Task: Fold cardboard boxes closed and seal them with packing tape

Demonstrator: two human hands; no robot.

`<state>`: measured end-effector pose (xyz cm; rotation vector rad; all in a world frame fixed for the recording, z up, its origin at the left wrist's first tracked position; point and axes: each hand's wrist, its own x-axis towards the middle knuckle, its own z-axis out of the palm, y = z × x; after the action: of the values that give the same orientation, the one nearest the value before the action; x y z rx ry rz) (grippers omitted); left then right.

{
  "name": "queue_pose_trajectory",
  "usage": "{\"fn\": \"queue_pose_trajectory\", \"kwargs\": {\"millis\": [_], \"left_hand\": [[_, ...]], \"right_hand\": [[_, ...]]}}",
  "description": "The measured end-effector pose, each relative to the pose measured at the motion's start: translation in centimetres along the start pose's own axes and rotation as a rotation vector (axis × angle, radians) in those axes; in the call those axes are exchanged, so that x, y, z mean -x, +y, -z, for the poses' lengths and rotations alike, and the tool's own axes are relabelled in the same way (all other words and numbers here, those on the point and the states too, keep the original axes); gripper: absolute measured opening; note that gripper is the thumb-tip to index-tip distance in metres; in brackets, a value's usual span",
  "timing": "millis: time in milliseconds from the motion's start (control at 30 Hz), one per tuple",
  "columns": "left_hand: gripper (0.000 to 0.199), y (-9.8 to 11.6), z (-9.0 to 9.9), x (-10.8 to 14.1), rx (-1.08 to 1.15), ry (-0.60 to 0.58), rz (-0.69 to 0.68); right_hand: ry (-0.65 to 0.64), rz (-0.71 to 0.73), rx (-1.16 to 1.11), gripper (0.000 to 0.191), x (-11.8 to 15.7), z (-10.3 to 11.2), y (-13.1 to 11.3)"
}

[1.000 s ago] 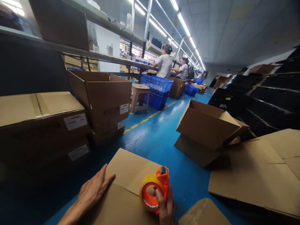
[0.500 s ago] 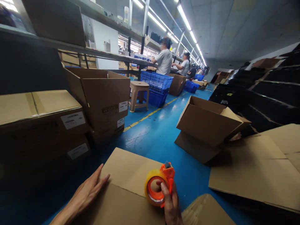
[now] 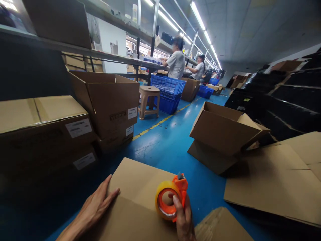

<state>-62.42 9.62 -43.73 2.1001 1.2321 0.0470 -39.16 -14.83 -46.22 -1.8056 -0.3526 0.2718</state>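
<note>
In front of me is a brown cardboard box (image 3: 135,187), with a fold line running across its upper face. My left hand (image 3: 96,202) rests on the box's left edge, thumb and fingers apart. Gripped in my right hand (image 3: 184,214) is an orange tape dispenser (image 3: 181,184) with a roll of yellowish packing tape (image 3: 162,192). The dispenser is at the right side of the box, and my right thumb reaches over the hole of the roll. Part of the right hand's fingers is hidden behind the dispenser.
Closed cartons (image 3: 42,117) and a tall open carton (image 3: 112,100) stand at left. An open box (image 3: 223,127) and flattened cardboard (image 3: 278,180) lie at right. Farther off are a stool (image 3: 149,89), blue crates (image 3: 168,85) and people beside a long bench (image 3: 112,57).
My left hand has slid very slightly right along the box edge. The tape dispenser stays in my right hand at nearly the same place.
</note>
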Motion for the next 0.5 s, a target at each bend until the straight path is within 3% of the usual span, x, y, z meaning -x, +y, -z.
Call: {"fn": "queue_pose_trajectory", "kwargs": {"millis": [233,500], "left_hand": [[0.086,1.1,0.5,0.4,0.044,0.056,0.048],[0.081,0.9,0.1,0.6,0.057,0.052,0.011]], "right_hand": [[0.010,0.073,0.011,0.050,-1.1,-0.1,-0.3],[0.080,0.160,0.138,0.061,1.0,-0.3,1.4]]}}
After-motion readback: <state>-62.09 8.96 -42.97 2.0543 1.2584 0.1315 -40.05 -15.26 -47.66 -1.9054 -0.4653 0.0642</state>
